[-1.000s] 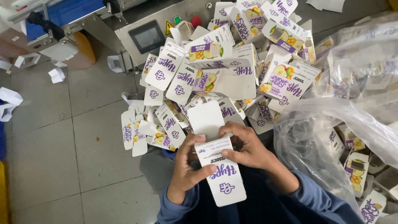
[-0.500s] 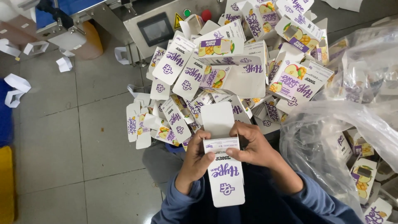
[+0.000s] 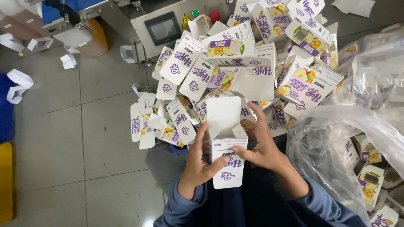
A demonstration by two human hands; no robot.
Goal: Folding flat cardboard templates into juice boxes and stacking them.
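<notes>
Small white-purple carton (image 3: 227, 157) held upright at lap level, top flap open. Left hand (image 3: 198, 162) and right hand (image 3: 263, 147) fingers clamped on its sides. Heap of same cartons (image 3: 235, 71) just beyond, crowding grey machine panel (image 3: 168, 27). Clear plastic bag (image 3: 353, 138) at right veils more cartons. Carton's bottom hidden behind hands.

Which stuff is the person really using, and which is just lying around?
Being used:
- small white carton, its top flap open
- left hand and right hand, both gripping it

Just lying about:
- heap of cartons
- clear plastic bag
- machine with a dark screen
- card scraps on the floor
</notes>
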